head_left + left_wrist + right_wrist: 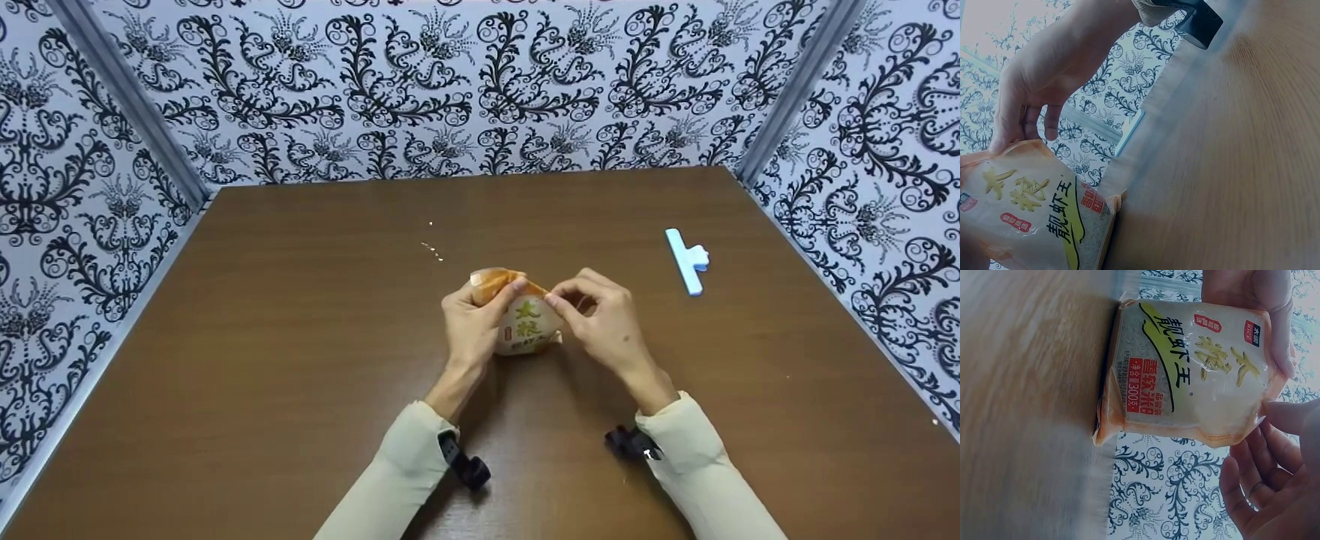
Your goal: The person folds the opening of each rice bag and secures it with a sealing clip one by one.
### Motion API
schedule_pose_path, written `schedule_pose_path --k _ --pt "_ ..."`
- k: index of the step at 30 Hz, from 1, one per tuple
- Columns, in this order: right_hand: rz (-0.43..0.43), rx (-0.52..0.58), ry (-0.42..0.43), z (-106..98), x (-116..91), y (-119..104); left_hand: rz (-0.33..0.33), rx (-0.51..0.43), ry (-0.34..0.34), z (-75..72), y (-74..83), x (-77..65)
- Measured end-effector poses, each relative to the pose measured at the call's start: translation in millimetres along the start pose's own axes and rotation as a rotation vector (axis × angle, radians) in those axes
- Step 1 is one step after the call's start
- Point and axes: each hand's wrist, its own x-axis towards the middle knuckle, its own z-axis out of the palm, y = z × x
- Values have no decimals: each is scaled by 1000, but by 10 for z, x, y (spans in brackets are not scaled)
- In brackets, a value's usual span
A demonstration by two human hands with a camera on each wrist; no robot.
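A small bag of rice [529, 327] with an orange top and printed front stands on the brown table between both hands. In the right wrist view the bag of rice [1185, 377] shows its label and grains through a clear lower part. The left hand [472, 322] grips the bag's upper left side, thumb on the near face. At the upper right edge, the right hand [604, 319] pinches the orange film between thumb and finger. Its other fingers [1258, 478] curl loosely beside the bag. The left wrist view shows the bag of rice [1033, 208] with its base on the table.
A light blue bag clip [686, 262] lies on the table [300, 315] at the right. Several pale bits [433, 250] are scattered beyond the bag. Patterned walls [420, 82] enclose the table's back and sides.
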Motion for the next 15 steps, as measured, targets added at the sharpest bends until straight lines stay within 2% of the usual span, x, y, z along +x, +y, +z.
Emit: schedule_pose_path --k 15 --pt "36 1 -17 -25 4 23 30 3 20 1 -18 8"
